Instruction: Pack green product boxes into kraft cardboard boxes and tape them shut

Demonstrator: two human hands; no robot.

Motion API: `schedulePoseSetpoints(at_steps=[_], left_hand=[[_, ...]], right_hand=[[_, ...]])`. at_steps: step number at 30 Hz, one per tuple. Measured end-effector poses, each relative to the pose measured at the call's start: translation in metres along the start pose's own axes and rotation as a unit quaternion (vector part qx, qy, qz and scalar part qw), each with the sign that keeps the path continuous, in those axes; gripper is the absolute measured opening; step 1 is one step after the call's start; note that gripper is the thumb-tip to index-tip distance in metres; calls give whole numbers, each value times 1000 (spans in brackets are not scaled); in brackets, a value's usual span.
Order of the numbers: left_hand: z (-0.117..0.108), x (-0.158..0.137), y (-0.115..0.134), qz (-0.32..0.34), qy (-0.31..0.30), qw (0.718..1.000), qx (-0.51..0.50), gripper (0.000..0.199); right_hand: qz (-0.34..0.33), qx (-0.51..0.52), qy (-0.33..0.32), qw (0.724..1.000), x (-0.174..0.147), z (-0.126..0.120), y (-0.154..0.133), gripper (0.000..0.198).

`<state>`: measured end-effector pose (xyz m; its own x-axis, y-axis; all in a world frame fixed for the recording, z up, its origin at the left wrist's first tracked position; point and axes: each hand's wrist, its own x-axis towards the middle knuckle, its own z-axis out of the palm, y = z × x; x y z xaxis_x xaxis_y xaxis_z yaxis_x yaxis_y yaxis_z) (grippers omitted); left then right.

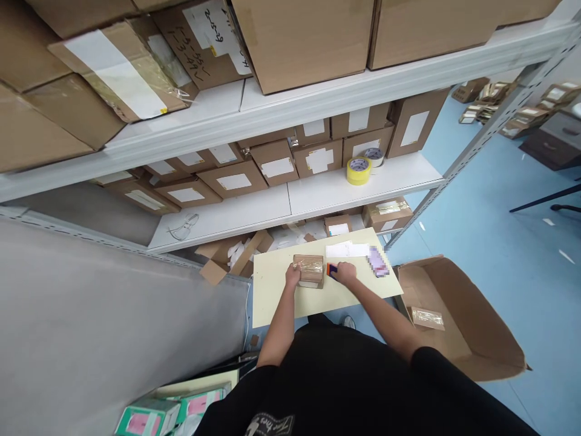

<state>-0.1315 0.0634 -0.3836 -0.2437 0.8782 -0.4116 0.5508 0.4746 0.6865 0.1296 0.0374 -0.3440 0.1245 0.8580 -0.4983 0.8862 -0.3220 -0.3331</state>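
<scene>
A small cardboard box [309,269] with shiny clear tape across it lies on the pale yellow tabletop [272,303]. My left hand [293,275] grips its left edge, fingers closed on the side. Just right of the box, my right hand [346,273] is closed round a small orange and dark-blue tool [332,270], whose exact kind I cannot make out. The tool's orange end points at the box, with a narrow gap between them. White paper slips [347,249] lie beyond my right hand, and a purple, blurred-out item [377,261] is to its right.
Shelving [267,203] with several cardboard boxes rises beyond the table. A yellow tape roll [358,171] and a white tape roll [374,156] sit on it. At right, a large open carton [472,315] holds a small taped box [426,318]. A grey wall [113,315] bounds the left.
</scene>
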Motion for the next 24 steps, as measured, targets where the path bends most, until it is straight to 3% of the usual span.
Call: schedulePoseSetpoints(at_steps=[2,4,9,13,16,18,20,24], left_hand=[[-1,0,-4,-1,4,1000,-9,36],[-1,0,-8,-3,7,1000,-20,35],[3,1,-11,-5,20,999,-38,35],[4,4,-10,-8,28,999,-35,34],[4,2,-8,-8,29,999,-30,34],[6,-2,-6,-10,32,999,-25,35],[9,-9,-3,-12,38,999,-21,35],[15,-28,-2,-27,61,998,-16,37]], right_hand=[[9,-15,-14,1000,0,17,-12,27],[24,-25,-20,999,-3,26,-4,32],[82,-30,22,996,-12,37,64,43],[89,8,-16,996,-15,47,90,36],[76,47,-8,996,-19,46,76,40],[5,119,36,992,-21,39,56,44],[-74,223,50,971,-25,31,29,50],[-116,344,-39,931,-32,22,-22,51]])
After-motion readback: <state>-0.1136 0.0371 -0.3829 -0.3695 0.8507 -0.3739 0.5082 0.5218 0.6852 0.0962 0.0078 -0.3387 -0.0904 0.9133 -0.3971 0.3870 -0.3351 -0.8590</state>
